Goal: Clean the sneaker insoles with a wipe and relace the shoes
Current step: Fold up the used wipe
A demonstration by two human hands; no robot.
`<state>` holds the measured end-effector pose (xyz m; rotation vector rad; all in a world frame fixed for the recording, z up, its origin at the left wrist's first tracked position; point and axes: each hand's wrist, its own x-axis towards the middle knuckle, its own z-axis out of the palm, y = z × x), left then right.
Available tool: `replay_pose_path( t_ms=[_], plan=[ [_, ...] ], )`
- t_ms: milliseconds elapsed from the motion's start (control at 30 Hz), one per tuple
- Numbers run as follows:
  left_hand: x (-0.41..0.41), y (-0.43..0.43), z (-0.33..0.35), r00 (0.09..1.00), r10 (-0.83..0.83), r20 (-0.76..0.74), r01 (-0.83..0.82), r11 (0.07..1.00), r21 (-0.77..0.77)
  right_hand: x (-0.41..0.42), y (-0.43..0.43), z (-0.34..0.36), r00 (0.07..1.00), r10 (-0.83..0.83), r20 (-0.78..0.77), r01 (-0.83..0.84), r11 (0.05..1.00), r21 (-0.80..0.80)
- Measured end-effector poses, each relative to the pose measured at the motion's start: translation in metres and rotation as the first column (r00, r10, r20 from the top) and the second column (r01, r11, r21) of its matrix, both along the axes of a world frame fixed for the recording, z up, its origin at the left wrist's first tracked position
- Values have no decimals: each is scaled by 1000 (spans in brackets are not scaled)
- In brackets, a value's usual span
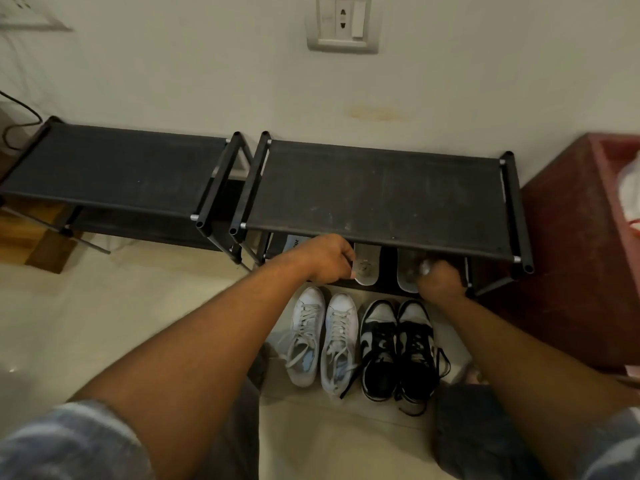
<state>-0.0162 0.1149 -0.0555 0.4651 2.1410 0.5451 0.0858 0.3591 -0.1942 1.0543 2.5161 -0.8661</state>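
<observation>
Pale wall (173, 81) fills the upper half of the view, and a cream tiled floor (104, 323) spreads below it. Two low black shoe racks stand side by side against the wall: the left rack (114, 168) and the right rack (374, 195), their end posts almost touching. A dark red cabinet (571, 254) stands just beside the right rack, on its right. Both bare forearms reach forward from rolled denim sleeves toward the right rack's lower shelf.

On the floor in front of that rack stand two pairs of shoes, toes toward the rack. The white sneakers (323, 341) are on the left, with grey laces threaded and loose ends lying over them. The black and white sneakers (398, 351) are on the right, close beside them, with black lace ends trailing on the floor.

Two insoles lie on the lower shelf, partly hidden under the top shelf. The left hand (329, 259) has its fingers curled at the left edge of the pale insole (367, 268), gripping it. The right hand (441, 280) is bunched with curled fingers over the near end of the grey insole (408, 275); it is blurred, so I cannot tell whether it holds the insole or anything else.

A wall socket (343, 24) sits high on the wall above the right rack
</observation>
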Motion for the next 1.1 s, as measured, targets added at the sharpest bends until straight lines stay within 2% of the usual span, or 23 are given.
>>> replay_pose_path(
  t_ms=[133,233,433,533,733,933,1100],
  plan=[
    [3,-3,2,999,25,-35,-24,999,33,18,-11,41,973,229,-26,-227,933,-279],
    [6,-4,4,997,77,-31,-71,987,144,25,-19,78,949,296,-105,-313,866,-390],
    [10,0,9,990,135,31,-135,900,414,23,-42,145,912,134,-388,-331,799,-502],
    [8,2,7,982,184,34,-177,857,483,14,-48,155,898,20,-441,-295,770,-566],
    [-2,10,3,943,328,54,-298,759,580,-19,-50,159,856,-45,-515,-291,782,-551],
    [-10,21,-4,885,464,27,-370,667,646,-42,-43,157,823,-3,-567,-333,807,-488],
    [-10,27,-2,868,491,74,-421,649,634,-46,-43,155,810,25,-586,-381,782,-493]
  ],
)
